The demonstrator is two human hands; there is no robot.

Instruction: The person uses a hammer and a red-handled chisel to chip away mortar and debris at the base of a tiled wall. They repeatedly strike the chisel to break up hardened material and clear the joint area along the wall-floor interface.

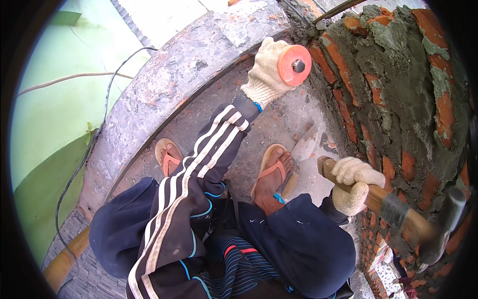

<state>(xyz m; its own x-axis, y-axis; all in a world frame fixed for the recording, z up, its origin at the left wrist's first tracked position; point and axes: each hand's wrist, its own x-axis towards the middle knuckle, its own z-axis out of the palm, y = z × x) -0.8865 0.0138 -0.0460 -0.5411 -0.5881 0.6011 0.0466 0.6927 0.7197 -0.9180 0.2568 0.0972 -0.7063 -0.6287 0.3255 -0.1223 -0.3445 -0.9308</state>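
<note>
My left hand [268,69], in a cream knit glove, is closed round a chisel [298,66]. The chisel's round orange hand guard and dark metal striking end face up. Its blade is hidden below the guard and the hand. Off to the right, my right hand [354,183], gloved the same way, grips a hammer [377,198] by its wooden handle. Dark tape wraps part of that handle. The hammer's metal head [440,229] is out by the right rim, slightly blurred, well apart from the chisel.
A rough brick wall [398,104] smeared with grey mortar rises on the right. A trowel [308,143] lies on the floor beside my sandalled foot [273,174]. A curved concrete ledge [149,82] runs along the left, with a black cable [105,112] beyond it.
</note>
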